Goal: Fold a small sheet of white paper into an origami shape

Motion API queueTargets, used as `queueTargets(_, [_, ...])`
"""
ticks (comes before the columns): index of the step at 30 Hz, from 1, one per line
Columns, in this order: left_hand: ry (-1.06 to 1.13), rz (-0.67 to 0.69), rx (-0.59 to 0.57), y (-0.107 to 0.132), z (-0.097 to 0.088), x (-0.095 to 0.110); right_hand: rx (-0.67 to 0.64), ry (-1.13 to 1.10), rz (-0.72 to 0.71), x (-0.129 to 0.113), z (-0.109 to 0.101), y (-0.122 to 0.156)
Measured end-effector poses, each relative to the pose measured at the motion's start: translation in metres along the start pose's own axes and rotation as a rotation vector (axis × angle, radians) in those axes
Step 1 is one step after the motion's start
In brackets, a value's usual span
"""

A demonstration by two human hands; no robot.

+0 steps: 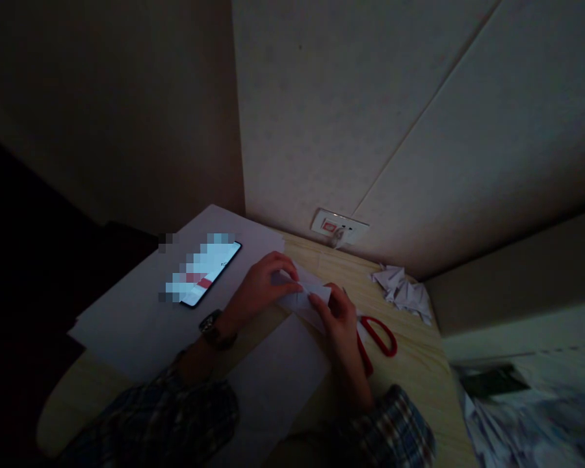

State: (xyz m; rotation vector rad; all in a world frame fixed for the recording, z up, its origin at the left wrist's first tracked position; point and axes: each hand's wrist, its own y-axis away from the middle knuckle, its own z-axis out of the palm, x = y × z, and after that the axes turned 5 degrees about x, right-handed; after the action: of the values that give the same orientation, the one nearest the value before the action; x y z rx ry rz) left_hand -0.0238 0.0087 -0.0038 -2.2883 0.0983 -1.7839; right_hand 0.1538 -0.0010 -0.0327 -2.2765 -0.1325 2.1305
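Both of my hands pinch a small piece of folded white paper (302, 300) above the wooden table. My left hand (266, 283), with a dark watch (216, 328) at its wrist, grips the paper's left side between thumb and fingers. On the other side, my right hand (340, 318) holds the paper with thumb and forefinger. Red-handled scissors (381, 336) lie just right of my right hand, their blades mostly hidden. A flat white sheet (277, 374) lies nearer to me, between my forearms.
A lit phone (207, 273) rests on a stack of large white sheets (141, 325) at the left. Folded paper pieces (402, 291) sit at the table's (419, 370) right back edge. Behind is a wall socket (340, 225) with a plug. Plastic bags (541, 416) lie beyond the right edge.
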Motion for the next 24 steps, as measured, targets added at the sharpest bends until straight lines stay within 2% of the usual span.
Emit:
queueTargets(5, [0.018,-0.107,-0.045,0.0019,0.0020,0.0039,-0.026,0.006,0.023,0.0009,0.0004,-0.0009])
queueTargets(10, [0.033,-0.125,-0.069,0.0022,0.0020,0.0059,-0.029,-0.016,0.084,0.0061,0.0020,-0.0026])
queueTargets(17, [0.027,-0.102,-0.074,0.0035,0.0029,0.0084,-0.007,-0.026,0.113,0.0026,0.0032,-0.0017])
queueTargets(24, [-0.020,-0.042,-0.064,0.0050,0.0034,0.0081,-0.039,-0.066,0.113,0.0042,0.0046,-0.0016])
